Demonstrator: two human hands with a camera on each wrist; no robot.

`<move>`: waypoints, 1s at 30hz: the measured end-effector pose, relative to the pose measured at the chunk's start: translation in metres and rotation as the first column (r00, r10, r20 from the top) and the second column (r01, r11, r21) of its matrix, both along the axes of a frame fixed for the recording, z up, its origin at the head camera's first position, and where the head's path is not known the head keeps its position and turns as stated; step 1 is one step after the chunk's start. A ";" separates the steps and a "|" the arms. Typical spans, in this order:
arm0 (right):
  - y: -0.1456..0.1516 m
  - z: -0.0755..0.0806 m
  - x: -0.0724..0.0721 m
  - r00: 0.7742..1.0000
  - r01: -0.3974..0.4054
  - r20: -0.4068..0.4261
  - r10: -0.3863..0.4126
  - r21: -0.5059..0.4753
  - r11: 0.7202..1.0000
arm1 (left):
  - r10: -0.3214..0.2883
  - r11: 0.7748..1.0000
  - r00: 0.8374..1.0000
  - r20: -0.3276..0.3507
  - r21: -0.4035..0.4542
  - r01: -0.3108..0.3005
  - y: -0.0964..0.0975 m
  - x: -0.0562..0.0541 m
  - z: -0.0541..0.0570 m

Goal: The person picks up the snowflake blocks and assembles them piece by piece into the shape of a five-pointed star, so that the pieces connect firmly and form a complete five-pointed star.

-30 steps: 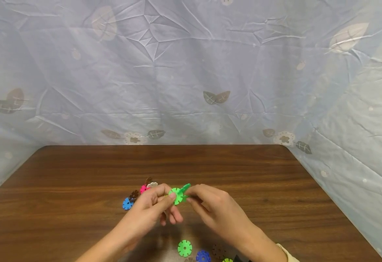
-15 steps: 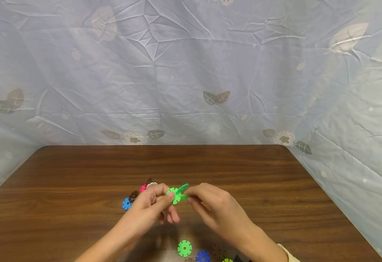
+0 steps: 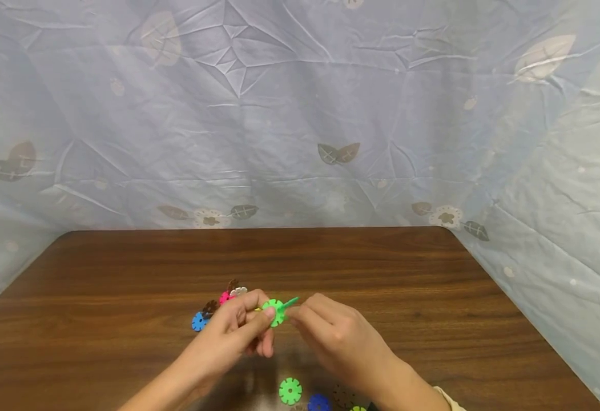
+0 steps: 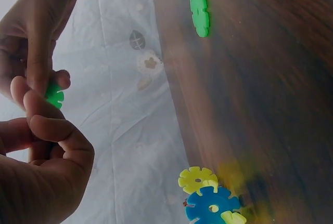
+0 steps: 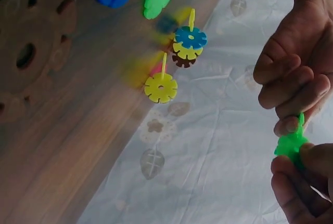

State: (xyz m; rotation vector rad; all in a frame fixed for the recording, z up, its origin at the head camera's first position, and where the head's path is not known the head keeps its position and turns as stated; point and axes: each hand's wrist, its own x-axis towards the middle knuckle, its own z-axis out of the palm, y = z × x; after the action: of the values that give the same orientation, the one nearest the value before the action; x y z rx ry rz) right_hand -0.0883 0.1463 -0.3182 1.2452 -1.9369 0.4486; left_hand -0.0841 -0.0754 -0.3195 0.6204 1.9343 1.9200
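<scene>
Above the table, my left hand [image 3: 238, 331] pinches a green notched plastic disc [image 3: 274, 313] between thumb and forefinger. A second green disc [image 3: 290, 302] stands nearly edge-on against it, meeting it at an angle. The fingertips of my right hand [image 3: 341, 337] pinch at the right side of these green pieces and cover part of them. In the right wrist view, the green discs [image 5: 291, 143] are squeezed between both hands' fingers. From the left wrist, only a green edge [image 4: 54, 96] shows past the fingers.
Behind my left hand lie joined discs, with a blue disc [image 3: 200, 321] and a pink disc [image 3: 225, 298] among them. Near the front edge lie a loose green disc [image 3: 290, 391], a dark blue disc [image 3: 319, 403] and a brown disc [image 5: 31, 52]. A patterned cloth [image 3: 300, 114] hangs behind the wooden table [image 3: 125, 274].
The angled green disc has turned more edge-on. My right fingers have shifted slightly left and down, covering a green part that showed beside them earlier. The left hand keeps its pinch.
</scene>
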 end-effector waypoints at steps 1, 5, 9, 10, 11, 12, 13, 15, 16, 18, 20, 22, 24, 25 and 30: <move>0.000 0.000 0.000 1.000 0.005 -0.003 -0.005 0.001 1.000 | -0.003 1.000 1.000 -0.009 -0.001 0.003 0.001 0.000 0.000; -0.001 0.000 0.001 1.000 0.021 -0.001 -0.021 0.009 1.000 | 0.004 1.000 1.000 -0.022 -0.010 -0.004 0.005 0.002 -0.001; -0.001 0.001 0.001 0.999 0.026 0.038 -0.026 -0.008 1.000 | 0.028 0.999 0.999 -0.020 -0.027 -0.029 0.006 0.003 -0.001; 0.000 0.001 0.001 0.999 0.026 0.046 -0.025 -0.015 1.000 | 0.030 0.999 0.999 -0.017 -0.030 -0.030 0.006 0.003 -0.001; 0.000 0.001 0.001 0.998 0.027 0.058 -0.025 -0.022 0.999 | 0.031 0.999 0.999 -0.015 -0.033 -0.032 0.006 0.003 -0.001; 0.000 0.002 0.001 0.998 0.025 0.064 -0.023 -0.027 0.999 | 0.032 0.999 0.999 -0.018 -0.039 -0.032 0.006 0.003 -0.001; 0.000 0.002 0.001 0.997 0.024 0.071 -0.021 -0.032 0.999 | 0.033 0.998 0.999 -0.017 -0.045 -0.034 0.006 0.003 -0.001; 0.000 0.003 0.000 0.997 0.027 0.075 -0.025 -0.028 0.999 | 0.047 0.996 0.998 -0.039 -0.077 -0.050 0.005 0.003 0.000; 0.001 0.004 0.000 0.997 0.027 0.078 -0.025 -0.027 0.999 | 0.058 0.993 0.997 -0.051 -0.098 -0.063 0.005 0.003 0.000; 0.002 0.004 0.000 0.996 0.029 0.085 -0.027 -0.021 0.999 | 0.080 0.987 0.994 -0.068 -0.135 -0.089 0.004 0.002 0.000; 0.002 0.005 -0.001 0.995 0.025 0.093 -0.024 -0.015 1.000 | 0.105 0.978 0.991 -0.080 -0.171 -0.117 0.003 0.002 0.001; 0.003 0.005 -0.001 0.995 0.018 0.100 -0.017 -0.009 1.000 | 0.119 0.973 0.990 -0.077 -0.188 -0.131 0.002 0.001 0.002; 0.004 0.006 -0.002 0.994 0.016 0.108 -0.015 -0.005 1.000 | 0.129 0.971 0.989 -0.074 -0.191 -0.141 0.002 0.000 0.002; 0.004 0.006 -0.002 0.993 0.019 0.115 -0.018 -0.006 1.000 | 0.135 0.970 0.988 -0.076 -0.195 -0.148 0.002 0.000 0.002; 0.008 0.008 0.001 0.968 0.124 0.221 -0.121 -0.001 0.992 | 0.193 0.965 0.981 -0.035 -0.174 -0.196 0.000 -0.002 0.005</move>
State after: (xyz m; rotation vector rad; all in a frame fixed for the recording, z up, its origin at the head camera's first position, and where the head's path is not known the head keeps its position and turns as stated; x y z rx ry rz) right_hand -0.0876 0.1542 -0.3101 1.0963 -2.1797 0.5554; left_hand -0.0863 -0.0750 -0.3145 0.4104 2.2198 1.8288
